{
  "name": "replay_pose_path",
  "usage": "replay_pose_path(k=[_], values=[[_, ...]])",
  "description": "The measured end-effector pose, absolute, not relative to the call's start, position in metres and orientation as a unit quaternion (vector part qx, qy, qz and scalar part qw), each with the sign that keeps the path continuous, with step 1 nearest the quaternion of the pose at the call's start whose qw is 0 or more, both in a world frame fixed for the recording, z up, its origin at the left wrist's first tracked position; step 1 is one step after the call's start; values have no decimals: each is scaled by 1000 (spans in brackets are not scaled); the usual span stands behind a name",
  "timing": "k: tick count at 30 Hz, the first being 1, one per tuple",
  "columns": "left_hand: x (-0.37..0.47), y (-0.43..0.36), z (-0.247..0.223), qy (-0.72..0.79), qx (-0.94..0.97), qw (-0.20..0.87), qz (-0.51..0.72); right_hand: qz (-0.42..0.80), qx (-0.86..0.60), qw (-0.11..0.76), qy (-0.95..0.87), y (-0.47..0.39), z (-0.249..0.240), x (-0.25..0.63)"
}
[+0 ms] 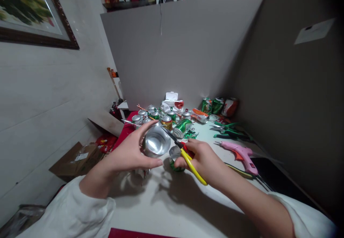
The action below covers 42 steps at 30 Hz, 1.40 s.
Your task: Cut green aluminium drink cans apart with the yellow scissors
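Observation:
My left hand [129, 146] is wrapped round a cut-open drink can [157, 142], whose shiny silver inside faces me. In my right hand [200, 159] is a pair of long-nosed pliers [191, 164] with yellow and red handles. Their dark jaws reach the upper right rim of the can; whether they grip the metal I cannot tell. Below the jaws, partly behind my right fingers, stands a green cut can piece [176, 165]. Just beyond lie a green can [182, 127] on its side and green metal shreds [191, 133].
Several small can-made pots [166, 122] crowd the back left near a white wipes pack [172, 105]. Whole cans [217, 105] stand at the back right. Green-handled tools [228, 130] and a pink glue gun [242, 155] lie at right. A grey panel [182, 52] rises behind.

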<state>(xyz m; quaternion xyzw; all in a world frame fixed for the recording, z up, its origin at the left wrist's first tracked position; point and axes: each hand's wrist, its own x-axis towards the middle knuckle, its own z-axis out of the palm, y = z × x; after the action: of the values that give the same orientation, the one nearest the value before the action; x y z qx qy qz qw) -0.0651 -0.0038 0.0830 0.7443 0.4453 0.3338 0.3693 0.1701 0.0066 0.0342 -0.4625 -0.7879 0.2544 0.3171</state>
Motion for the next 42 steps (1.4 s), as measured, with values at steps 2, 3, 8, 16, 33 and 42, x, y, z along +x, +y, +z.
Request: replay_pose_path(k=[2,3,8,16,33,42], values=[[-60,-5,80,481,741,312,348,271,-470,312,-780,6,31,168],[-58,-6,79,494,743,292,346,280,-474,307,-776,6,30,167],[-53,-8,74,513,741,259,348,316,-482,292,-763,2,33,162],[-49,-12,82,516,736,247,362,329,-451,286,-778,1,33,161],[-52,-8,79,507,742,282,334,187,-464,275,-821,8,36,172],[-54,-6,74,494,744,320,317,173,-453,249,-839,13,33,175]])
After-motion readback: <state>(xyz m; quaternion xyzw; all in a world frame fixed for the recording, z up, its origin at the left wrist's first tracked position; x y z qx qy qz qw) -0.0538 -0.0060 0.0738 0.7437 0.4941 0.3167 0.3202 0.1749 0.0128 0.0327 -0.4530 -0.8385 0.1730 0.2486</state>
